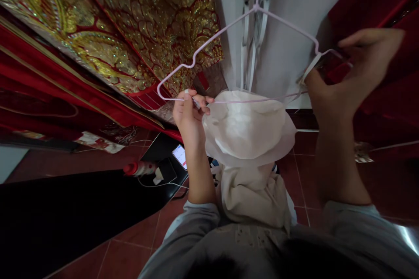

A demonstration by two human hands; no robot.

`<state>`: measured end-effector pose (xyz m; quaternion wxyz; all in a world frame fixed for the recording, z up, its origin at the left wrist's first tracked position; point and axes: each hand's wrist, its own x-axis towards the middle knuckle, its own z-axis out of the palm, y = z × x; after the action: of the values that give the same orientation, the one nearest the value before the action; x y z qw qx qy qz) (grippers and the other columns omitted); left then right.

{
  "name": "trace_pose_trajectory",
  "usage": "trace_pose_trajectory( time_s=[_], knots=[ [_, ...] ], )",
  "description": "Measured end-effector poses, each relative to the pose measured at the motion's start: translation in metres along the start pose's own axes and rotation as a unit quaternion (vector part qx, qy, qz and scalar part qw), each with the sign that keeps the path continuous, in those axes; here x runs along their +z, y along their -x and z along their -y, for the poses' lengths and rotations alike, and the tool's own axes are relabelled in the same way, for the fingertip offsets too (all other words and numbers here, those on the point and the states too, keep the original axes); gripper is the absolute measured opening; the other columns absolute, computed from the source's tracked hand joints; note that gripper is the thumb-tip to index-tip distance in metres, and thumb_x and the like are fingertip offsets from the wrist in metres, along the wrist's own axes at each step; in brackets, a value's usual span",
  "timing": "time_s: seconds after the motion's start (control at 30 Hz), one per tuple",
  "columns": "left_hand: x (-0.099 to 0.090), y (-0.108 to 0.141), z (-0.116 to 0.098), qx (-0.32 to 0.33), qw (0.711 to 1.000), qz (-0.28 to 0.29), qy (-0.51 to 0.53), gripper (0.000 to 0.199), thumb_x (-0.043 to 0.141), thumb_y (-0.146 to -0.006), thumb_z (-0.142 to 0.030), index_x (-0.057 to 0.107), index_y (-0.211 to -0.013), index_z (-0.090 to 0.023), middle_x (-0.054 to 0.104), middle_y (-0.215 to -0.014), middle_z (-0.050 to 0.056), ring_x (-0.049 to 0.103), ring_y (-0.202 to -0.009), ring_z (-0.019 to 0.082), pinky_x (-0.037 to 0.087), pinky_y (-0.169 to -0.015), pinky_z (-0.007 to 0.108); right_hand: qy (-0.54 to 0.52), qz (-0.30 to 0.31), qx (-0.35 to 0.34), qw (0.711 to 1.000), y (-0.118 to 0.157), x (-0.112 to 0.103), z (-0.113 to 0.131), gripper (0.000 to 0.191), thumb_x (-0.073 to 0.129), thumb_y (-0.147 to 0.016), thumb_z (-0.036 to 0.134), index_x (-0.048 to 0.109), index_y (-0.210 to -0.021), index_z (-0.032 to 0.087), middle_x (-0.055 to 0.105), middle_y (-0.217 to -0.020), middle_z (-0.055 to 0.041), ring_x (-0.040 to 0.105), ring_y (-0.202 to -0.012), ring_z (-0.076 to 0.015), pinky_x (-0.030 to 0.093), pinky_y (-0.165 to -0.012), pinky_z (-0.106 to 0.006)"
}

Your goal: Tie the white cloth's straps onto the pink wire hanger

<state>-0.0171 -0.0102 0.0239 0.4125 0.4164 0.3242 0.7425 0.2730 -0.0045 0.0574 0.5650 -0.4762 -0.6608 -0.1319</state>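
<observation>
A thin pale pink hanger (225, 29) is spread across the view, its hook up by the metal bars. My left hand (192, 107) pinches the lower bar near its left corner, with a bit of white strap at the fingertips. At the right end, my right hand (347, 69) is beside the hanger's corner, thumb against a white strap (311, 69) looped over the notch; its other fingers are partly dark and hidden. Below the bar hangs a white cloth garment (248, 130), round and slightly sheer, above a beige cloth (255, 192) at my lap.
Gold and red sequined garments (157, 22) hang at the left, dark red cloth (386, 4) at the right. Metal bars (250, 43) stand against the pale wall. A black table (81, 213) at lower left holds a phone (180, 157) and a red-capped bottle (139, 168).
</observation>
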Motion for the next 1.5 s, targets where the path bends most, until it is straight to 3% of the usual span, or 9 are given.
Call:
trace_pose_trajectory(
  time_s=[0.1,0.23,0.43,0.6,0.73,0.9,1.1,1.3,1.5],
  knots=[
    [0.001,0.003,-0.001,-0.011,1.000,0.006,0.005,0.031,0.074,-0.096,-0.053,0.064,-0.093,-0.024,0.059,-0.067,-0.001,0.072,-0.073,0.017,0.048,-0.052,0.024,-0.015,-0.058,-0.064,0.996,0.019,0.008,0.021,0.023,0.067,-0.091,0.033,0.063,-0.112,0.024,0.067,-0.105,-0.0113,0.066,-0.103,-0.0296,0.055,-0.092,-0.049],
    [-0.003,0.009,0.006,-0.014,1.000,0.002,-0.010,0.025,0.077,-0.093,-0.044,0.069,-0.106,-0.024,0.076,-0.089,0.005,0.078,-0.091,0.020,0.050,-0.055,0.022,-0.063,0.241,-0.053,0.967,0.051,0.022,0.039,0.032,0.063,-0.096,0.034,0.064,-0.127,0.028,0.075,-0.114,-0.0067,0.068,-0.106,-0.0283,0.052,-0.097,-0.052],
    [-0.041,0.001,0.008,0.178,0.944,-0.263,-0.093,0.024,0.063,-0.085,-0.012,0.076,-0.104,-0.021,0.079,-0.116,0.006,0.077,-0.107,0.022,0.046,-0.055,0.022,-0.048,0.187,-0.011,0.981,0.072,0.035,0.043,0.029,0.064,-0.096,0.036,0.066,-0.125,0.033,0.073,-0.103,-0.0020,0.067,-0.103,-0.0259,0.043,-0.113,-0.056],
    [-0.047,-0.030,-0.028,0.180,0.967,-0.031,-0.176,0.033,0.093,-0.081,-0.028,0.079,-0.111,-0.025,0.079,-0.118,0.004,0.074,-0.119,0.031,0.058,-0.103,0.050,-0.035,0.179,-0.001,0.983,0.075,0.041,0.045,0.029,0.063,-0.095,0.038,0.064,-0.124,0.033,0.071,-0.102,-0.0020,0.067,-0.103,-0.0259,0.040,-0.120,-0.059],
    [-0.027,-0.057,-0.052,0.034,0.978,0.087,-0.188,0.033,0.099,-0.070,-0.016,0.077,-0.092,-0.024,0.076,-0.092,0.003,0.074,-0.110,0.031,0.062,-0.096,0.045,-0.033,0.155,0.000,0.987,0.073,0.038,0.043,0.024,0.066,-0.093,0.038,0.064,-0.117,0.032,0.068,-0.096,-0.0017,0.066,-0.099,-0.0260,0.040,-0.120,-0.061],
    [-0.018,-0.060,-0.023,0.028,0.985,0.081,-0.153,0.029,0.098,-0.075,-0.034,0.071,-0.079,-0.024,0.066,-0.074,-0.001,0.069,-0.079,0.019,0.058,-0.073,0.034,-0.030,0.156,-0.005,0.987,0.072,0.030,0.038,0.025,0.066,-0.093,0.036,0.065,-0.118,0.032,0.070,-0.099,-0.0030,0.068,-0.105,-0.0280,0.040,-0.121,-0.064],
    [-0.007,-0.004,0.029,-0.032,0.999,-0.023,0.013,0.041,0.074,-0.092,-0.065,0.067,-0.096,-0.025,0.073,-0.082,0.001,0.071,-0.078,0.016,0.057,-0.076,0.032,-0.056,0.174,-0.039,0.982,0.063,0.027,0.037,0.032,0.065,-0.096,0.037,0.067,-0.127,0.032,0.075,-0.116,-0.0049,0.069,-0.115,-0.0286,0.045,-0.118,-0.062],
    [0.008,0.006,0.033,0.017,0.999,-0.016,-0.027,0.044,0.062,-0.099,-0.066,0.056,-0.086,-0.024,0.068,-0.073,0.001,0.071,-0.074,0.018,0.058,-0.081,0.032,-0.058,-0.070,0.128,0.988,0.042,0.008,-0.007,0.023,0.069,-0.097,0.043,0.076,-0.107,0.024,0.074,-0.096,-0.0101,0.065,-0.075,-0.0208,0.054,-0.068,-0.041],
    [0.003,-0.002,0.032,0.049,0.998,-0.034,-0.022,0.041,0.064,-0.099,-0.060,0.056,-0.083,-0.023,0.066,-0.069,0.000,0.065,-0.066,0.015,0.055,-0.072,0.028,-0.163,0.040,0.106,0.980,0.018,0.015,-0.006,0.020,0.073,-0.096,0.035,0.083,-0.111,0.029,0.082,-0.088,-0.0026,0.063,-0.057,-0.0121,0.042,-0.046,-0.028]
  ],
)
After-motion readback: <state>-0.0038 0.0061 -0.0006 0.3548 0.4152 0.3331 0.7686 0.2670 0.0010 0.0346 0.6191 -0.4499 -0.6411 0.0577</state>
